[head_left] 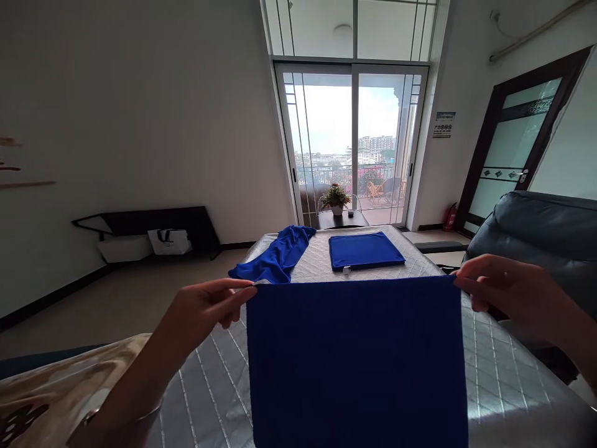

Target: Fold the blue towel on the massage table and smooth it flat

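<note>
A dark blue cloth hangs flat and upright in front of me, stretched between both hands. My left hand pinches its upper left corner between thumb and fingers. At the upper right corner, my right hand pinches it the same way. The cloth's lower edge runs out of view. Behind it on the table, a folded blue cloth lies flat with a small white tag at its front edge. To the left of that, a crumpled blue cloth lies in a loose heap.
A quilted silvery cover drapes the table. A dark leather sofa stands at the right, a patterned blanket at the lower left. Beyond are a potted plant on a small table and glass sliding doors.
</note>
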`<state>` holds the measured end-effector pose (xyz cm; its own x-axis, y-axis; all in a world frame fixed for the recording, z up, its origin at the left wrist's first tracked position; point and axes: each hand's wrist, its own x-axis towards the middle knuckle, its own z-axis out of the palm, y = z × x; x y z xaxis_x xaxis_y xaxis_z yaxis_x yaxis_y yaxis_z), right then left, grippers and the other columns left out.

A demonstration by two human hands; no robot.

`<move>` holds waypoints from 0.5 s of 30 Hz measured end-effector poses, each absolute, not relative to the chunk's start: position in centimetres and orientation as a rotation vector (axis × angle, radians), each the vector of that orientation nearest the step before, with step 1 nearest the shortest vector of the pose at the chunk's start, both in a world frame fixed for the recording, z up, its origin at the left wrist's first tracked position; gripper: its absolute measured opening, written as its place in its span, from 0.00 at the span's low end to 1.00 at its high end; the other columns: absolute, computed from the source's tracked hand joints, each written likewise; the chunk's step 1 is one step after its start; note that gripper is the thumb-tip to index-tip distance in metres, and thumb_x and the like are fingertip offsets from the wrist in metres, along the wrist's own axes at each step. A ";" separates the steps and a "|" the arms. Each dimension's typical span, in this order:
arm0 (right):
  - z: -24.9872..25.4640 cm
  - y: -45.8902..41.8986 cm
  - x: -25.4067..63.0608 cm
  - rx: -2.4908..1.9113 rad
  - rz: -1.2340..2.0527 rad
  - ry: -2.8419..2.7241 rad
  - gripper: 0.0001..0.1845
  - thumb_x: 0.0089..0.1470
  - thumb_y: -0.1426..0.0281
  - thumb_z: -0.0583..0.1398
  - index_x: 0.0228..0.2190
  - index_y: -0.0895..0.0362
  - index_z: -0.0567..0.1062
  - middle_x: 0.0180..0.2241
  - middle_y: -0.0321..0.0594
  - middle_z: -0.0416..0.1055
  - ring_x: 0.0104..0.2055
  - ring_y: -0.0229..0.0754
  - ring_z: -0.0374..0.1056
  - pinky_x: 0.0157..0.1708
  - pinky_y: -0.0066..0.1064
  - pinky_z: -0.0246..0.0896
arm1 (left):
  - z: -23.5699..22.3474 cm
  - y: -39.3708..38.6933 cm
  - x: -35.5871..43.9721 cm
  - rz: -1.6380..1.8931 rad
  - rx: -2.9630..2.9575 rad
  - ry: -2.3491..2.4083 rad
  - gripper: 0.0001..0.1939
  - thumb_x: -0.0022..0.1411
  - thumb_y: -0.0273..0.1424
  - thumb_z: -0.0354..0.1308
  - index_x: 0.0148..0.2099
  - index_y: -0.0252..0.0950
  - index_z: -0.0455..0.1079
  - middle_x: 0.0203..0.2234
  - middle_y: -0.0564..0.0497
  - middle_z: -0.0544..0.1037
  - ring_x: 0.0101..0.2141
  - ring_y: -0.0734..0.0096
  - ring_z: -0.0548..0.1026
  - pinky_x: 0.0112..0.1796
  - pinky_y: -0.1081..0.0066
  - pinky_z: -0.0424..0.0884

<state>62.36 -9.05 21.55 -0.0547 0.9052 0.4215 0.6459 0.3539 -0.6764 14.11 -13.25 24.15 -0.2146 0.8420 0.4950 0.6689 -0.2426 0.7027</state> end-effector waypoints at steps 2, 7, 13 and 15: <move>22.1 -7.0 61.3 -1.346 0.481 -1.801 0.29 0.48 0.39 0.66 0.35 0.51 0.81 0.20 0.37 0.76 0.22 0.44 0.74 0.20 0.31 0.69 | 24.0 -10.9 14.3 1.414 1.722 1.662 0.24 0.47 0.53 0.70 0.36 0.37 0.82 0.15 0.56 0.76 0.17 0.74 0.70 0.20 0.75 0.68; 22.9 -2.3 59.5 -1.084 0.452 -1.677 0.28 0.48 0.42 0.68 0.36 0.52 0.80 0.36 0.41 0.82 0.38 0.48 0.80 0.42 0.40 0.77 | 23.5 -6.3 15.0 1.636 1.501 1.502 0.26 0.44 0.49 0.73 0.39 0.35 0.80 0.31 0.46 0.86 0.33 0.60 0.83 0.34 0.67 0.78; 20.3 -2.9 59.6 -1.072 0.385 -1.537 0.28 0.48 0.45 0.70 0.41 0.52 0.80 0.39 0.42 0.83 0.42 0.50 0.80 0.44 0.41 0.78 | 20.7 -7.2 15.5 1.822 1.381 1.447 0.24 0.50 0.50 0.70 0.41 0.37 0.80 0.32 0.49 0.86 0.35 0.60 0.84 0.43 0.63 0.79; 16.7 -4.2 59.6 -1.139 0.407 -1.575 0.26 0.51 0.46 0.68 0.42 0.51 0.80 0.41 0.43 0.83 0.43 0.50 0.80 0.43 0.40 0.78 | 17.8 -8.8 15.4 1.746 1.380 1.573 0.23 0.51 0.51 0.68 0.40 0.37 0.80 0.29 0.50 0.85 0.32 0.61 0.83 0.40 0.64 0.80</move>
<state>59.64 -4.19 16.75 0.0587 0.8260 0.5606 0.4509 0.4791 -0.7531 15.37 -8.77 17.83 -0.4235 0.8188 0.3875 0.3005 -0.2765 0.9128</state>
